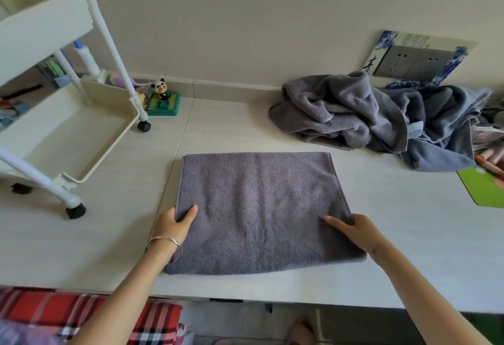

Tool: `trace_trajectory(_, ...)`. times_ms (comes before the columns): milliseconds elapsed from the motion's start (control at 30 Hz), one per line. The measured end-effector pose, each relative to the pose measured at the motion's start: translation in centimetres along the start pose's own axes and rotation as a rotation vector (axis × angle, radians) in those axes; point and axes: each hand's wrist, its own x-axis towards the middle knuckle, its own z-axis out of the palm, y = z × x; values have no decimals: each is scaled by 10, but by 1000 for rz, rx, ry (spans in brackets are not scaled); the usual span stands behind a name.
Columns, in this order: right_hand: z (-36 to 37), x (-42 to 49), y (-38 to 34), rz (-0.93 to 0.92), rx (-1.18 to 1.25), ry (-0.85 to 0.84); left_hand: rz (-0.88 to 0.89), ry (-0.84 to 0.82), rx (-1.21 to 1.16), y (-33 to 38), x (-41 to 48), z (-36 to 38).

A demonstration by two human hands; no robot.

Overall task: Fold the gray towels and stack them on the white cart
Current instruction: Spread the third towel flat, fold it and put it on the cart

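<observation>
A pale wood-grain table (409, 235) stands against a plain cream wall. The left hand (174, 224) pinches the left edge of a folded gray towel (259, 208), thumb on top and fingers tucked beneath. The right hand (357, 231) holds the right edge the same way, thumb laid along the cloth.

The towel lies as a flat rectangle at the middle of the table's front edge. The step looks like one more fold. To do it well, both hands should lift level and together, bring one edge squarely onto its opposite, then smooth the faint ripples down the middle.

A heap of unfolded gray towels (368, 118) sits at the table's far right corner. The white cart (107, 151) stands at the far left corner, well apart from the folded towel, which is not yet on it.
</observation>
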Motion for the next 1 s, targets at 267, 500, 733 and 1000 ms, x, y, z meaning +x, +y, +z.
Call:
trace_trajectory(267,18,-28,18,-111,-128,261,70,90,164,-6,-2,0)
trace_trajectory(500,59,-22,-25,-379,-391,503,567,114,701,17,-20,37)
trace_trajectory(733,145,-14,-59,-562,-544,208,579,-137,907,22,-18,90)
trace_trajectory(1000,84,-15,15,-474,-677,322,499,-67,884,18,-15,96)
